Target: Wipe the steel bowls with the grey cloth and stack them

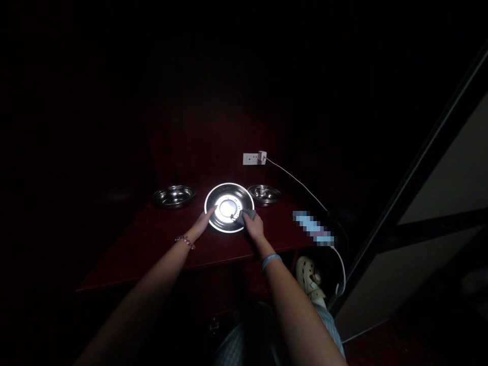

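Note:
A round, shiny metal basin is tilted towards me above the dark red table, with bright light reflecting from its middle. My left hand grips its left rim, the thumb over the inner side. On the basin's lower right, my right hand is closed on a grey cloth, which touches the inside surface. The fingers behind the basin are hidden.
Another metal basin stands on the table to the left, and metal bowls stand to the right. A wall socket holds a white charger, its cable running right towards a blurred-out phone-like object.

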Demonstrator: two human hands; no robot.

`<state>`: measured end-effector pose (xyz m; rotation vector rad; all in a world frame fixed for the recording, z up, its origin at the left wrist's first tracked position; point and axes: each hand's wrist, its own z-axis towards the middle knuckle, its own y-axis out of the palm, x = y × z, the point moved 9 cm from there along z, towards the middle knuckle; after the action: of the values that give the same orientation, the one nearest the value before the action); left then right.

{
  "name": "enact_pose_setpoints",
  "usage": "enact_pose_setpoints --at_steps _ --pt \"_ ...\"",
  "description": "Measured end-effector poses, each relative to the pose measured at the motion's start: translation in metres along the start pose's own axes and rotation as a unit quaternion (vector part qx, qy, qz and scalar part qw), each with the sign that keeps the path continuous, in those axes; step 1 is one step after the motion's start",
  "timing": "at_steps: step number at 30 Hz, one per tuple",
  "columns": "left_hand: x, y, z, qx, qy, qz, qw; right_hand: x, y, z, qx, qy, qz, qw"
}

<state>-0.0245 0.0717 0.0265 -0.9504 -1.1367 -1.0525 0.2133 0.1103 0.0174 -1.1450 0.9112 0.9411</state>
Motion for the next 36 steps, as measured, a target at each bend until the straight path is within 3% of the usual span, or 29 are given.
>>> enact_pose_setpoints --at_steps 12,17,19,24,36 --pt "0.007 0.004 -0.002 0.008 -0.001 -0.045 0.999 0.002 -0.001 0.001 0.014 -0.003 0.003 1.0" --pt "-0.003 0.011 0.003 -0.042 -0.029 -0.066 0.996 -0.001 -0.005 0.0 0.029 -0.002 0.002 1.0" --pt "-0.004 0.011 0.004 -0.045 -0.011 -0.058 0.997 -0.002 -0.006 -0.001 0.03 0.002 -0.001 1.0" --pt "-0.003 0.008 0.002 -0.033 0.033 -0.057 0.997 -0.008 -0.002 -0.006 -0.002 -0.003 -0.009 1.0" --pt "-0.012 0.004 0.016 0.007 -0.021 -0.083 0.996 -0.006 0.001 -0.004 0.0 -0.019 -0.024 1.0"
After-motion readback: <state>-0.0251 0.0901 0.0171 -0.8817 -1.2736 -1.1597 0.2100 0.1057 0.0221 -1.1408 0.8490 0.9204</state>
